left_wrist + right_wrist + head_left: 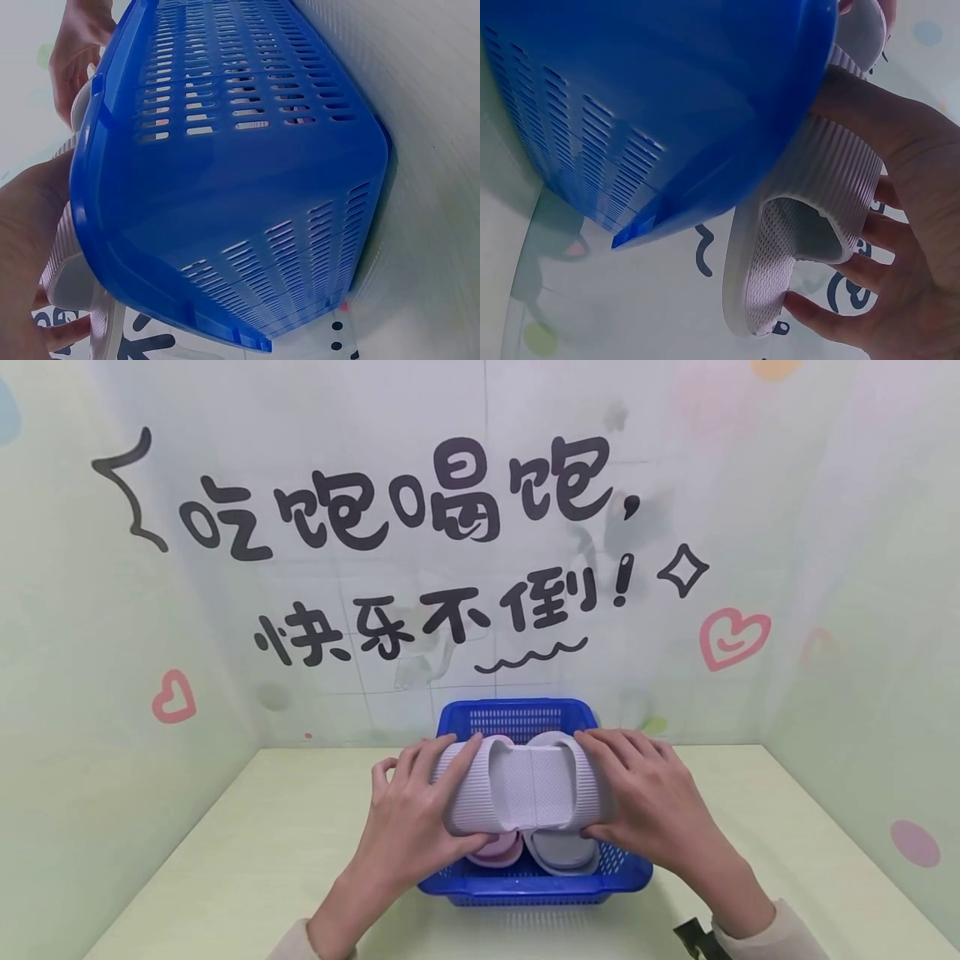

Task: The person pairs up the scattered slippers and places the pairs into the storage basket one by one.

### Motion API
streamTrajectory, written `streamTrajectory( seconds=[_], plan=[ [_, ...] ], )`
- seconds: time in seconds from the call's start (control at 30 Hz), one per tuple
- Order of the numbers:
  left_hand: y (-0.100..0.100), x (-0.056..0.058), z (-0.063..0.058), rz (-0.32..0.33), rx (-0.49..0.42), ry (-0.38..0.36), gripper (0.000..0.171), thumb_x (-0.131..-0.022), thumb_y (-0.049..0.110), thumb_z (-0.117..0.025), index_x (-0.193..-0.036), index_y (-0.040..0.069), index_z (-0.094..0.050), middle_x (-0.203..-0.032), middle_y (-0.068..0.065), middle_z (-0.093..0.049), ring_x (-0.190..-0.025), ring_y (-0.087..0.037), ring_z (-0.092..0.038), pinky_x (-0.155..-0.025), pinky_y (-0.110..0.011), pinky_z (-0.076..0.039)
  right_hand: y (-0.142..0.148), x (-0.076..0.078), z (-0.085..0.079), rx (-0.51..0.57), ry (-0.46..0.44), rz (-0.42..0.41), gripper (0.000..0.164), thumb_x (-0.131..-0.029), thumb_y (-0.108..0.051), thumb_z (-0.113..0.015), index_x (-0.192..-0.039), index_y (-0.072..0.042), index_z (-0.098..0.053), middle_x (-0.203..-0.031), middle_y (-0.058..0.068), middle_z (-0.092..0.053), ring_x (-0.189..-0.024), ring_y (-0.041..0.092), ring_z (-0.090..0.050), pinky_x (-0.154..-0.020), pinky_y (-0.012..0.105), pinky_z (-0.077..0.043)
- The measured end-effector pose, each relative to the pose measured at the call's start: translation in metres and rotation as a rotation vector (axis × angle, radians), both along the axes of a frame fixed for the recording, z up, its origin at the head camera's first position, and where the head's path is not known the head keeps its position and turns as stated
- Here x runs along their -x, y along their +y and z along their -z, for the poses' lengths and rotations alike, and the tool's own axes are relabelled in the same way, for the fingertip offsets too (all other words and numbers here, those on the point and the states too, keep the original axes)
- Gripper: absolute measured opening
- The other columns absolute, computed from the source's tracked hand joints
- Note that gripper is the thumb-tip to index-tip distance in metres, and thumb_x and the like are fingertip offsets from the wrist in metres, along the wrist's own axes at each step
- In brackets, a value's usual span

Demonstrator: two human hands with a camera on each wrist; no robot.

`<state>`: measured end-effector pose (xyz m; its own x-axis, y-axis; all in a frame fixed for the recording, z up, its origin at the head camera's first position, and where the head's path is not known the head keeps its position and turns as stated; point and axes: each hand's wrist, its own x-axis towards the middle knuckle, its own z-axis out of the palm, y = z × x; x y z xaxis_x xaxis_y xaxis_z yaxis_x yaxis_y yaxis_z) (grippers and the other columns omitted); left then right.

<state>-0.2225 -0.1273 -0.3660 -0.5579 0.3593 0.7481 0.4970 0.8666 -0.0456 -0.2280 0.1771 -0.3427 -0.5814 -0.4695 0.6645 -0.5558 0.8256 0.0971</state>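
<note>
A pair of pale lilac slippers (468,802) with ribbed straps is held level above a blue plastic basket (540,885), one strap at each side and the textured footbeds between. My left hand (408,814) grips the left strap end, thumb below and fingers over the top. On the other side, my right hand (656,802) grips the right end in the same way. Inside the basket lie a pink slipper (498,853) and a grey slipper (564,853), partly hidden under the held pair. The ribbed strap (829,165) shows close up in the right wrist view.
The basket stands on a pale yellow table (300,827), near the back wall (420,410) printed with large black characters. Side walls rise at left and right. A dark object (699,937) sits by the right sleeve.
</note>
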Motion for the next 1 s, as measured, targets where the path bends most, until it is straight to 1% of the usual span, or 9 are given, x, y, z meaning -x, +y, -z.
streamTrajectory(
  seconds=[0.27, 0.53, 0.63, 0.83, 1.0],
  plan=[
    [-0.0027, 0.0007, 0.0008, 0.008, 0.000, 0.008, 0.125, -0.048, 0.065, -0.095, -0.157, 0.035, -0.042, -0.141, -0.008, -0.057, -0.124, -0.031, -0.056, -0.090, -0.054, -0.043, -0.0012, 0.0000, 0.0001, 0.001, -0.004, -0.004, 0.118, -0.042, -0.053, -0.103, -0.143, -0.012, -0.058, -0.135, 0.009, -0.066, -0.121, 0.033, -0.061, -0.091, 0.055, -0.055],
    [-0.0025, -0.0003, -0.0011, 0.005, 0.013, -0.019, 0.118, -0.053, 0.063, -0.094, -0.156, 0.038, -0.043, -0.144, -0.005, -0.056, -0.127, -0.032, -0.054, -0.091, -0.055, -0.043, -0.0016, -0.0001, 0.0006, -0.003, 0.001, -0.002, 0.118, -0.041, -0.053, -0.103, -0.143, -0.012, -0.057, -0.135, 0.009, -0.065, -0.121, 0.033, -0.061, -0.091, 0.055, -0.055],
    [-0.0027, -0.0011, -0.0018, 0.005, 0.013, -0.018, 0.117, -0.053, 0.062, -0.094, -0.156, 0.038, -0.044, -0.144, -0.005, -0.057, -0.127, -0.032, -0.054, -0.091, -0.055, -0.043, -0.0018, 0.0000, 0.0007, -0.007, -0.001, -0.001, 0.118, -0.042, -0.054, -0.102, -0.143, -0.012, -0.058, -0.136, 0.009, -0.065, -0.121, 0.033, -0.061, -0.092, 0.055, -0.054],
    [-0.0017, -0.0011, -0.0018, 0.017, 0.011, -0.010, 0.116, -0.052, 0.062, -0.095, -0.155, 0.037, -0.046, -0.143, -0.004, -0.057, -0.127, -0.033, -0.055, -0.092, -0.055, -0.043, -0.0029, -0.0002, 0.0014, -0.014, -0.010, -0.020, 0.116, -0.042, -0.049, -0.104, -0.142, -0.012, -0.058, -0.137, 0.010, -0.065, -0.124, 0.034, -0.059, -0.098, 0.058, -0.052],
    [-0.0003, -0.0011, -0.0014, 0.013, 0.010, -0.003, 0.115, -0.053, 0.063, -0.094, -0.154, 0.036, -0.047, -0.142, -0.005, -0.058, -0.126, -0.033, -0.055, -0.091, -0.055, -0.043, -0.0038, -0.0005, 0.0021, -0.008, 0.001, -0.012, 0.117, -0.042, -0.052, -0.103, -0.142, -0.012, -0.058, -0.135, 0.010, -0.066, -0.122, 0.033, -0.060, -0.095, 0.055, -0.053]
  ],
)
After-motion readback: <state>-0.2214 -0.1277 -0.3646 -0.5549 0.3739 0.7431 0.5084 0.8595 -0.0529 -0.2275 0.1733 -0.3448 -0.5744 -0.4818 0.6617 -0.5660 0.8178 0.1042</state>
